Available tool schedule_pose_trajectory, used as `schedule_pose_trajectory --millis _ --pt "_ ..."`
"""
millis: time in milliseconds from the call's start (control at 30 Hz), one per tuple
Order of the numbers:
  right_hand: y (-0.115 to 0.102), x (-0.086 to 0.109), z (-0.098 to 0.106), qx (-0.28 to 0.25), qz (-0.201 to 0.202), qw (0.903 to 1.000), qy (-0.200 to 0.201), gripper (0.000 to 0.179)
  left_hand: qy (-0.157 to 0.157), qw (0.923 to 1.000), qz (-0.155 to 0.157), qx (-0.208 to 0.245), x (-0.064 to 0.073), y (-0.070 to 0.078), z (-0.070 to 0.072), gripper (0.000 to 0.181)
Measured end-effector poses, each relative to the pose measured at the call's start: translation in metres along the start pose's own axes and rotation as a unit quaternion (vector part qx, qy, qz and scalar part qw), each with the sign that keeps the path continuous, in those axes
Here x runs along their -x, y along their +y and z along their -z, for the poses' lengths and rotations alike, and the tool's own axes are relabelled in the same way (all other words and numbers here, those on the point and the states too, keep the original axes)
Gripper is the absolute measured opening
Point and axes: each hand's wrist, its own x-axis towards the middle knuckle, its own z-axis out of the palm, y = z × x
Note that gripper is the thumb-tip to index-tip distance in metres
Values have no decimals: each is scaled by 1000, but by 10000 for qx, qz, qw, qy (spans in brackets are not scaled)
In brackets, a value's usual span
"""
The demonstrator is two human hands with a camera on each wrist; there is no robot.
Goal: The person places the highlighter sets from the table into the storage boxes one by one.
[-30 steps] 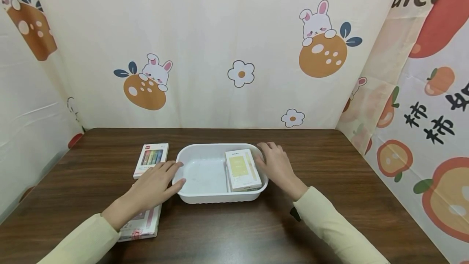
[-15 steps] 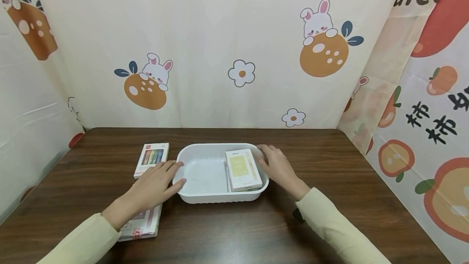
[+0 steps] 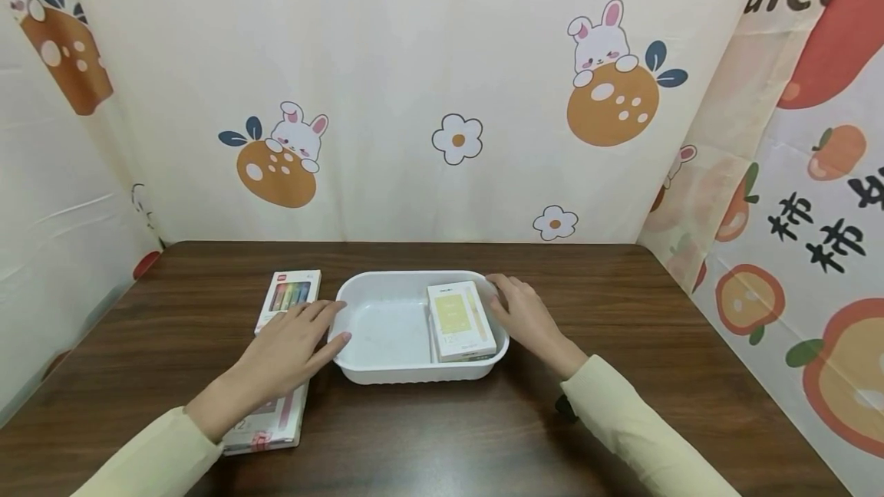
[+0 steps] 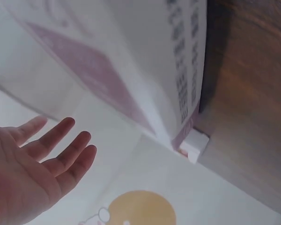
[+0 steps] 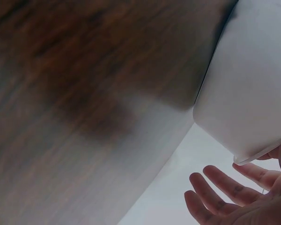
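A white plastic tub (image 3: 388, 374) sits mid-table, with a white box with a yellow-green panel (image 3: 456, 317) lying in its right part. My left hand (image 3: 283, 347) reaches over the tub's left rim, its fingers loosely extended; whether they touch it I cannot tell. At the right end, my right hand (image 3: 528, 317) rests by the rim, with relaxed, spread fingers in the right wrist view. Beneath my left forearm lies a stack of white and pink boxes (image 3: 279, 424), partly hidden. Beyond my left hand is a white box with coloured sticks in its window (image 3: 290, 294).
The dark wooden table (image 3: 442, 443) runs back to a printed curtain (image 3: 387, 198). A patterned curtain (image 3: 794, 328) hangs along the right side, and a pale one (image 3: 69, 251) along the left.
Nothing on the table has visibly moved. The head view has shifted very slightly, and both hands keep their places at the tub's ends.
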Motion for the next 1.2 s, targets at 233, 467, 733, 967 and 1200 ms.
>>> schedule_pose_trajectory --millis 233,467,733,967,1200 --pt "0 0 0 5 -40 10000 -33 34 389 9988 7 -291 5 -7 15 53" --pt "0 0 -1 -51 29 10000 72 33 184 9980 298 -534 16 -17 20 53" --pt "-1 -1 -1 -143 94 9998 39 32 -173 9965 398 -720 29 -17 9 54" --pt "0 -1 -2 -64 77 9999 -24 33 -149 9969 512 -583 36 -16 -1 62" --pt "0 -2 -3 -96 65 9999 -70 33 -362 9962 733 -312 39 -12 -7 70"
